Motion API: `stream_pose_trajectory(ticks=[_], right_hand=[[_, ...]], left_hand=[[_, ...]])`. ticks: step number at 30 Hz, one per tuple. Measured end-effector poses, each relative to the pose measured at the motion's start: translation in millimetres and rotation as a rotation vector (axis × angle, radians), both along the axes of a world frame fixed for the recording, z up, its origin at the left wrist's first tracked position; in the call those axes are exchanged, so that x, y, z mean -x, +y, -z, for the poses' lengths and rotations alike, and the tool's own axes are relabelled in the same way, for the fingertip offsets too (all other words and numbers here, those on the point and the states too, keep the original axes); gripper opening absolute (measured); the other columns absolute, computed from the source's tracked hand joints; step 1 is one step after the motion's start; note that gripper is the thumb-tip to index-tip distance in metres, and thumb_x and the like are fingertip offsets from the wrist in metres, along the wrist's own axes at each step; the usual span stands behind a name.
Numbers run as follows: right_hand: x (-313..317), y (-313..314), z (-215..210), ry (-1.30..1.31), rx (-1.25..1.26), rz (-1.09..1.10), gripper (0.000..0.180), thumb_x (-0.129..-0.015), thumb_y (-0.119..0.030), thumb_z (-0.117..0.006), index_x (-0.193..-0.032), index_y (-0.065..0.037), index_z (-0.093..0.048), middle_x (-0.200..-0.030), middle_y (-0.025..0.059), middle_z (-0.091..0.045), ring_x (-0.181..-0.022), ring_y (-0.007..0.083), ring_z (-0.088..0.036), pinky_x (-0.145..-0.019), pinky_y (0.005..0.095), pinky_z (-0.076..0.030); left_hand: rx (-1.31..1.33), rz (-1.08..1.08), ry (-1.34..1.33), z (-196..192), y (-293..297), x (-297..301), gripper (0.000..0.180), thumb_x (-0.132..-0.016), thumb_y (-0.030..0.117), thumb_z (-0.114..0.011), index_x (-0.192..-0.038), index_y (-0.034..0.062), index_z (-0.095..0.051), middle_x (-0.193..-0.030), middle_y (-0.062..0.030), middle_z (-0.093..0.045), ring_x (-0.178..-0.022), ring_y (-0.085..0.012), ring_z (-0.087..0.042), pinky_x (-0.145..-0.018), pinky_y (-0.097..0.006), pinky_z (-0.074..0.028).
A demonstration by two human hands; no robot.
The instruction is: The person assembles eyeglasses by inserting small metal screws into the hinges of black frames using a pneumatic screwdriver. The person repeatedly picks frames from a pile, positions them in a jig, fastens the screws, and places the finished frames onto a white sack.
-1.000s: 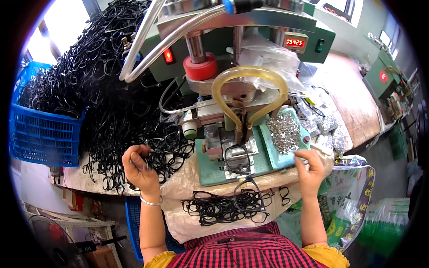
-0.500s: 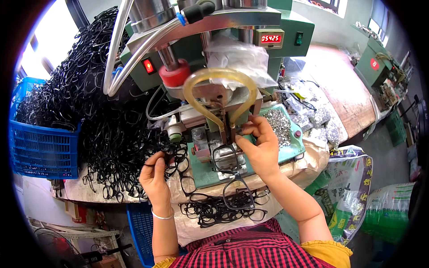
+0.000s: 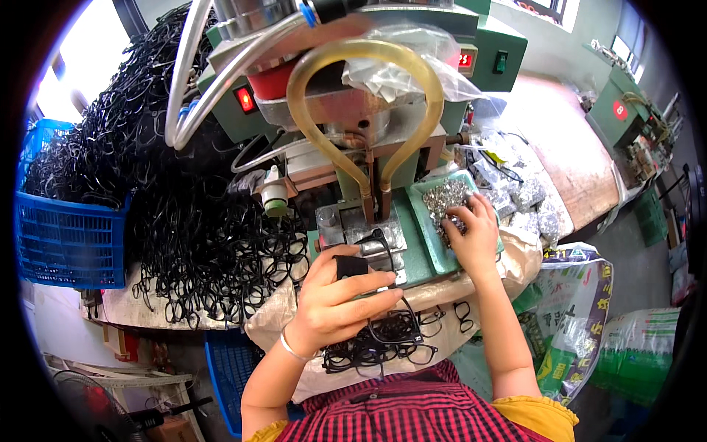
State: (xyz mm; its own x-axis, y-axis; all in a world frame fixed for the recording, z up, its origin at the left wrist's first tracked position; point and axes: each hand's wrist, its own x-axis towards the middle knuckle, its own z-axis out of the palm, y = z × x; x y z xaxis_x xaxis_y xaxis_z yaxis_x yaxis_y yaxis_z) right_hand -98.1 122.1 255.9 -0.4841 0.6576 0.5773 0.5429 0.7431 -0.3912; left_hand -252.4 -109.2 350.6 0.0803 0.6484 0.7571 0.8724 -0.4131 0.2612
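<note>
head view: left hand (image 3: 335, 302) grips a black eyeglass frame (image 3: 368, 258) at the green machine's (image 3: 412, 243) fixture. right hand (image 3: 470, 239), fingers curled, picks among small silver parts (image 3: 445, 199) in a green tray (image 3: 423, 239) just beside it.

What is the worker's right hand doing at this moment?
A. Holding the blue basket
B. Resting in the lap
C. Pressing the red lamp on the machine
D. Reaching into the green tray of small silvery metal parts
D: the right hand lies in the green tray, its fingers on the small silvery metal parts.
</note>
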Motion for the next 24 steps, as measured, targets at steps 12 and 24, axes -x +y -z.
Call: stream_pose_trajectory(ticks=[12,24], right_hand=[[58,15,8,-0.079,-0.034,-0.113,0.006,-0.079,-0.014,-0.070,-0.082,-0.009,-0.073,-0.098,0.0041,-0.071,-0.095,0.0253,-0.066,-0.071,0.0402,-0.054],[10,6,14,0.752,0.799,-0.157,0.014,-0.087,-0.005,-0.073,-0.100,0.000,-0.073,-0.092,0.0029,-0.072,-0.082,0.0088,-0.064,-0.077,0.0222,-0.050]], left_hand=[[0.035,-0.151,0.009,12,-19,-14,0.027,-0.076,0.015,-0.079,-0.102,0.0111,-0.076,-0.109,-0.0066,-0.073,-0.098,-0.0275,-0.069,-0.095,-0.048,-0.051],[0.145,-0.789,-0.049,12,-96,25,0.015,-0.076,-0.002,-0.072,-0.089,0.0044,-0.071,-0.094,-0.0083,-0.070,-0.084,-0.0273,-0.062,-0.076,-0.037,-0.043]])
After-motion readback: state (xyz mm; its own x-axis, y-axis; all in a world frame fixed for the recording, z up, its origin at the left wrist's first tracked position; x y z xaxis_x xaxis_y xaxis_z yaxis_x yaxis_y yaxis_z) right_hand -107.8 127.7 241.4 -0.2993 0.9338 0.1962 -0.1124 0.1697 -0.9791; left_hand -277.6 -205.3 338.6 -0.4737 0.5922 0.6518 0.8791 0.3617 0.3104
